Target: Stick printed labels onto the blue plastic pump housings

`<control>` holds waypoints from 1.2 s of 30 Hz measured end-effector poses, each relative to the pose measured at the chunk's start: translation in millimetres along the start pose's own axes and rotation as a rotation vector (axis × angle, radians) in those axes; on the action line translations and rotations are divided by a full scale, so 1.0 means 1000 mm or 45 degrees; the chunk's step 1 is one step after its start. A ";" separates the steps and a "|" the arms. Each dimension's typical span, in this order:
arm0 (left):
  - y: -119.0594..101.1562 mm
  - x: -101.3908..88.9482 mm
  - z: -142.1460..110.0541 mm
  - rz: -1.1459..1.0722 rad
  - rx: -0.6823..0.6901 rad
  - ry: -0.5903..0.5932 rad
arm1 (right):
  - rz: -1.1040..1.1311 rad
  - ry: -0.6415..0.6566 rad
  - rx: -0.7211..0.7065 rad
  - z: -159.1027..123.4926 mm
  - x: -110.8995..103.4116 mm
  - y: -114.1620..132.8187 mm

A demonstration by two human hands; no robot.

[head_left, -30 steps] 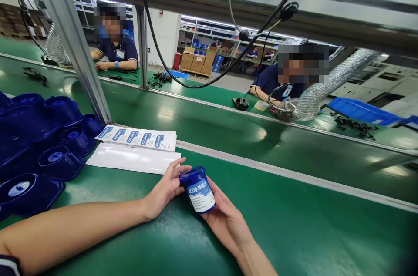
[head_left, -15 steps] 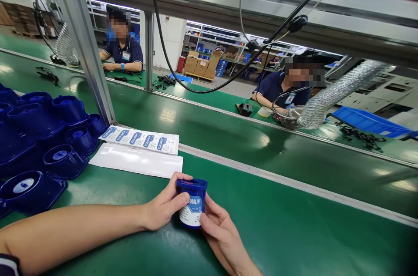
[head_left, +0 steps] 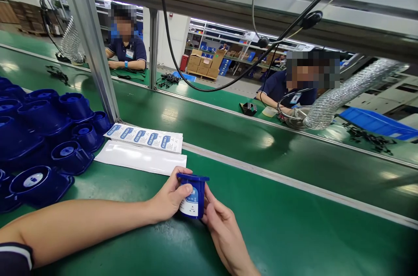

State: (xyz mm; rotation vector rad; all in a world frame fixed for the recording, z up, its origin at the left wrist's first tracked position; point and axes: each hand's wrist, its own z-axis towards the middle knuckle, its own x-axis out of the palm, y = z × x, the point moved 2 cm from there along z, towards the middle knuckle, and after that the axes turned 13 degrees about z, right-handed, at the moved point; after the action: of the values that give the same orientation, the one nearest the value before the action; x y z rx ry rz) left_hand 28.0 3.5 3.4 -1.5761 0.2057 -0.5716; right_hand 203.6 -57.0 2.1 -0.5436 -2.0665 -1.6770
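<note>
Where the fingers (head_left: 215, 219) meet the blue housing (head_left: 201, 202): left hand (head_left: 170, 198) clamps rim (head_left: 196, 177) and side (thumb (head_left: 185, 190) on the label (head_left: 191, 207)), right hand (head_left: 226, 230) touches the opposite side, whether gripping I cannot tell.
Blue housing: between the hands, rim up.
Printed sheet (head_left: 145, 138): on the table (head_left: 294, 228) beyond, beside a white strip (head_left: 143, 157).
More housings (head_left: 45, 121): clustered at left.

Bright light makes shiny spots on the green belt (head_left: 212, 117), and tiny words on the stickers (head_left: 141, 136) look fuzzy.
</note>
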 end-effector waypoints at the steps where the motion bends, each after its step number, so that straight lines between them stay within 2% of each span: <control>1: -0.001 0.000 0.000 -0.009 0.006 0.009 | 0.007 -0.008 -0.001 0.000 -0.001 0.001; 6: -0.001 0.002 -0.001 -0.027 0.022 0.054 | 0.016 -0.055 0.026 -0.001 -0.003 0.000; 18: 0.001 0.000 -0.003 0.132 0.017 -0.026 | -0.139 -0.202 -0.070 -0.003 0.004 -0.008; 24: 0.000 -0.002 -0.003 0.179 -0.030 0.025 | -0.179 -0.179 -0.097 -0.004 0.001 -0.006; 29: -0.003 0.002 -0.004 0.167 -0.075 0.089 | -0.135 -0.235 -0.136 -0.002 -0.004 -0.002; 33: -0.009 0.005 -0.008 0.268 -0.146 0.087 | -0.099 -0.238 -0.155 -0.002 -0.005 -0.003; 36: -0.009 0.006 -0.011 0.433 -0.136 0.091 | -0.082 -0.223 -0.154 0.000 -0.006 -0.002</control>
State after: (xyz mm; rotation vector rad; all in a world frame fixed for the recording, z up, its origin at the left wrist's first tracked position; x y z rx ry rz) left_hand 26.6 -8.3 13.1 -1.5804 0.5545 -0.3550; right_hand 208.1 -57.6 -2.7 -0.6924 -2.1327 -1.8604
